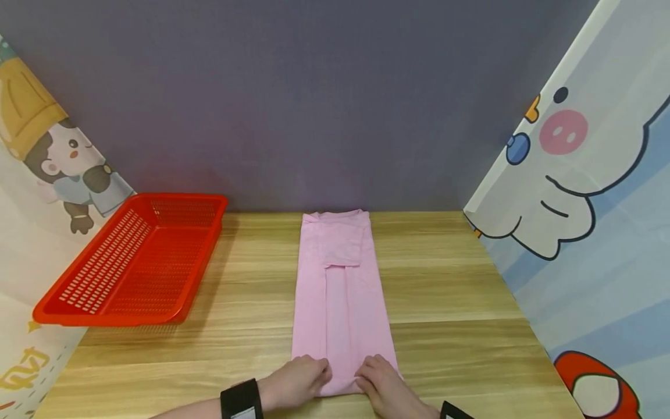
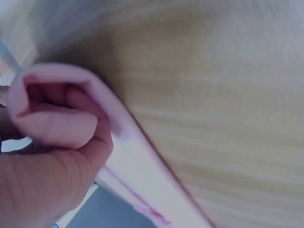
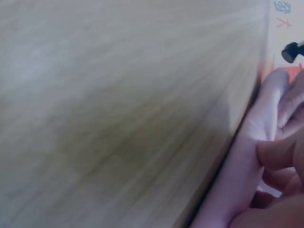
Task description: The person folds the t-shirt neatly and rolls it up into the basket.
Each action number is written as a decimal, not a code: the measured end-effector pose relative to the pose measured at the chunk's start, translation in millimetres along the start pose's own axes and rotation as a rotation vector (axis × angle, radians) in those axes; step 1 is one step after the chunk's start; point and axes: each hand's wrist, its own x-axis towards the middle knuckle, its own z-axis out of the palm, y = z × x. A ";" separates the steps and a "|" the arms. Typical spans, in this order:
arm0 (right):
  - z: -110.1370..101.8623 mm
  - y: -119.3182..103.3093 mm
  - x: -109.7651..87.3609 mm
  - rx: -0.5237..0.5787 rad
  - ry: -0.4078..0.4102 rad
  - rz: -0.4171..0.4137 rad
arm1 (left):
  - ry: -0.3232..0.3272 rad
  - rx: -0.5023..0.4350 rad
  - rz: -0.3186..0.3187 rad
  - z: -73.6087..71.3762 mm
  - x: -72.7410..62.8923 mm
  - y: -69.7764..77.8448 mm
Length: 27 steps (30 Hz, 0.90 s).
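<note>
A pink garment (image 1: 337,302), folded into a long narrow strip, lies lengthwise on the wooden table, a smaller folded flap (image 1: 340,244) on top near its far end. At the left corner of its near end, my left hand (image 1: 300,379) grips the fabric with curled fingers. In the left wrist view the garment's end (image 2: 61,128) curls over in a loop, with the thumb and fingers around it. My right hand (image 1: 384,387) pinches the near end's right side. The right wrist view shows its fingertips pressed into the pink fabric (image 3: 242,166).
A red plastic basket (image 1: 180,308) with perforated sides stands on the table (image 1: 445,279) to the left. Behind the table rises a grey panel (image 1: 335,105). Cartoon-printed sheets (image 1: 617,273) flank both sides.
</note>
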 end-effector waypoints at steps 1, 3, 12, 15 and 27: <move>-0.4 0.3 0.8 0.028 -0.010 0.012 | 0.012 0.034 0.018 -0.1 -0.5 -0.3; -1.2 1.5 2.5 0.069 -0.036 0.036 | 0.049 0.111 0.059 -0.9 -2.3 -0.4; -10.0 0.3 11.9 0.193 -0.167 0.208 | 0.114 0.354 0.172 -1.8 -9.7 5.7; -10.7 0.4 13.3 0.214 -0.179 0.243 | 0.115 0.360 0.153 0.9 -9.5 6.7; -3.7 0.3 7.4 0.102 -0.103 0.132 | 0.152 0.085 0.039 5.0 2.0 -3.7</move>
